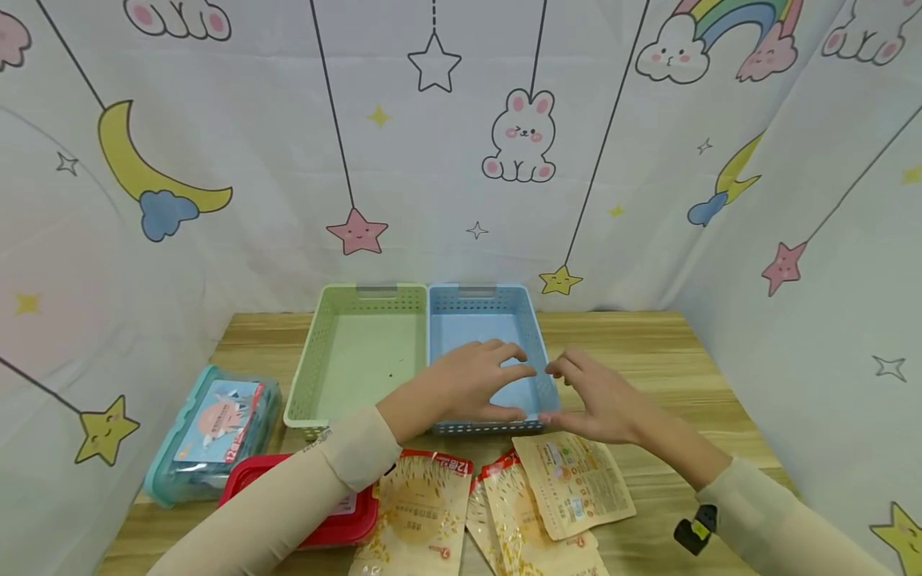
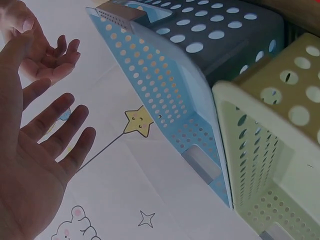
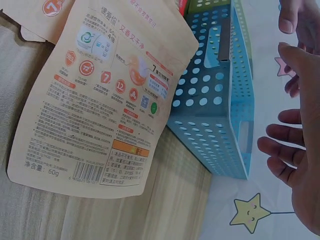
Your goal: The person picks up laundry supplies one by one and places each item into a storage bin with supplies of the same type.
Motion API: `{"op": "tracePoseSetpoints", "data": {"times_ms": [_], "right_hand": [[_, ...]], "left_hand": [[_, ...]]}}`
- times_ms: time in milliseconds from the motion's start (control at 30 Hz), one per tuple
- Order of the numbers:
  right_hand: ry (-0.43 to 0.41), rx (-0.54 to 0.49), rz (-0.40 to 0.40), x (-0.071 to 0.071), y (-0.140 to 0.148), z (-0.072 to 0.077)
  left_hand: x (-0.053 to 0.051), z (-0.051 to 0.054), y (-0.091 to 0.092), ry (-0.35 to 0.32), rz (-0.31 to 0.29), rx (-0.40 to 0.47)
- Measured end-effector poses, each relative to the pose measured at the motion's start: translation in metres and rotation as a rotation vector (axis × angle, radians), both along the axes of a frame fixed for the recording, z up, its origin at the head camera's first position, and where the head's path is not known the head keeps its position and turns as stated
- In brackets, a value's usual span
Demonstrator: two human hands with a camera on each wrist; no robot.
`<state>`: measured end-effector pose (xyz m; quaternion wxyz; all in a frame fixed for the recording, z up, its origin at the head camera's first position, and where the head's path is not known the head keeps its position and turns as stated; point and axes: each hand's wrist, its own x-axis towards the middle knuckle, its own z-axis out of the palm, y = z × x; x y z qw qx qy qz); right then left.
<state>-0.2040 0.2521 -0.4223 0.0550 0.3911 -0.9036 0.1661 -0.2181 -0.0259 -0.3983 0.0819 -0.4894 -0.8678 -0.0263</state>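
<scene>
A: What is lying nearest?

B: Flat tan pouches with red upper edges (image 1: 421, 512) are overlapping on the pale wood-grain bench (image 1: 612, 332), and a beige, densely printed pouch (image 1: 576, 488) is resting partly over them. They are probably lying flat because soft packs stand poorly.

A: And to their left?

B: A red plastic box (image 1: 360, 520) is sitting just beside them; a clear box with a teal plastic lid (image 1: 216, 424) is standing beyond it, perhaps leaving the middle free for handling.

A: Are the hands gripping anything?

B: No. The left hand (image 1: 475, 384) and right hand (image 1: 594, 400) are facing each other, fingers spread and loosely bent, over the blue perforated plastic basket (image 1: 479, 328). A matching pale-green basket (image 1: 374, 344) is standing alongside, presumably for equal reach.

A: What are you missing?

B: The cream left sleeve (image 1: 288, 496) is covering much of the red box, the head view is cutting off the nearest pouches, and overlap is hiding their count. The hands are blocking part of the blue basket's floor, and I cannot tell whether the right fingertips are touching its rim.
</scene>
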Motion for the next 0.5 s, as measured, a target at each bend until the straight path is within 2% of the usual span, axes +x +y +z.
{"op": "tracePoseSetpoints", "data": {"times_ms": [300,500], "right_hand": [[-0.066,0.008,0.006,0.010,0.001,-0.006],[-0.114,0.001,0.019,0.017,0.001,-0.011]], "left_hand": [[0.006,-0.006,0.007,-0.011,-0.029,-0.013],[0.009,-0.003,0.012,-0.054,-0.029,-0.020]]}}
